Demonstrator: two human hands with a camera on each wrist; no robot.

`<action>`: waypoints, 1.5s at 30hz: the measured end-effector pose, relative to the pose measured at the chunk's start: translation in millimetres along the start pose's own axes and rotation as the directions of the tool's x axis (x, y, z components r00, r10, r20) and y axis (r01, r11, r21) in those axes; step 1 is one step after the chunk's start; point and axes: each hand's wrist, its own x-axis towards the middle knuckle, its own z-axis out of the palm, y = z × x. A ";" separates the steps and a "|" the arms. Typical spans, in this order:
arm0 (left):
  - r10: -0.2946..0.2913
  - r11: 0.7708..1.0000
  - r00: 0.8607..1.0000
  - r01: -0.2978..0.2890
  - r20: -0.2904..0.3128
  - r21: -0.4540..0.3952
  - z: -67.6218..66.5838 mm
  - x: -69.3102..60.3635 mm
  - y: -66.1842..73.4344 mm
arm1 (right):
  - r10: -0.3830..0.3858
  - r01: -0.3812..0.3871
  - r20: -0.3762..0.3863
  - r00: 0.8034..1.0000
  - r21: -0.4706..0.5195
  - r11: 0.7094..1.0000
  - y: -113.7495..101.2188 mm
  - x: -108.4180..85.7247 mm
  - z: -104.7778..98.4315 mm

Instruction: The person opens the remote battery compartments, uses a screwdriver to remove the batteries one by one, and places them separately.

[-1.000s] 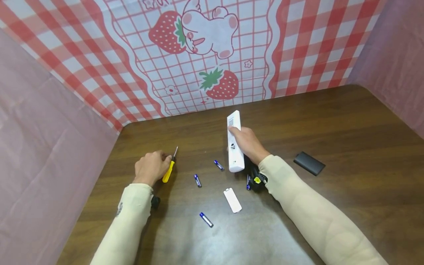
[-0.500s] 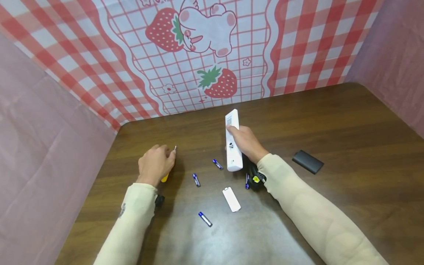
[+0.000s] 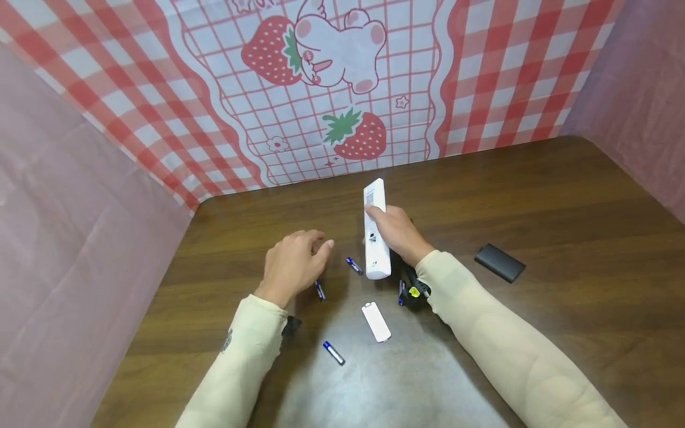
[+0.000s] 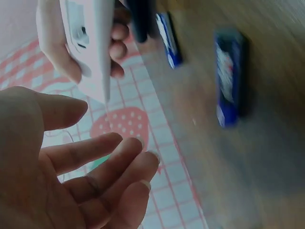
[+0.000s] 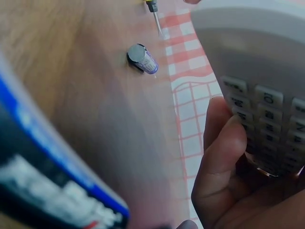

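Note:
My right hand [image 3: 398,232] grips a white remote control [image 3: 379,261], thumb across its back and fingers underneath. Its numbered keys [image 5: 269,98] show in the right wrist view. My left hand [image 3: 293,264] hovers over the table left of the remote, fingers loosely bent and holding nothing; the left wrist view shows its bare palm [image 4: 28,167]. Blue-and-silver batteries lie about: one battery [image 3: 354,266] beside the remote, another [image 3: 319,290] partly behind my left hand, a third [image 3: 334,353] nearer me. A white battery cover [image 3: 377,322] lies below the remote.
One more battery [image 3: 401,294] lies by my right wrist. A flat black rectangular object [image 3: 500,262] rests to the right. The yellow screwdriver [image 5: 153,13] shows in the right wrist view, hidden in the head view. A checked cloth [image 3: 481,77] hangs behind the table.
My left hand has left the screwdriver and moved right, towards the remote, over the batteries. My right hand holds the remote almost where it was.

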 end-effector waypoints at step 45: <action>0.061 0.952 0.994 -0.029 0.095 -0.303 31.4 12.2 41.1 | -0.007 0.010 0.035 0.999 -0.075 0.997 -4.7 -5.7 8.8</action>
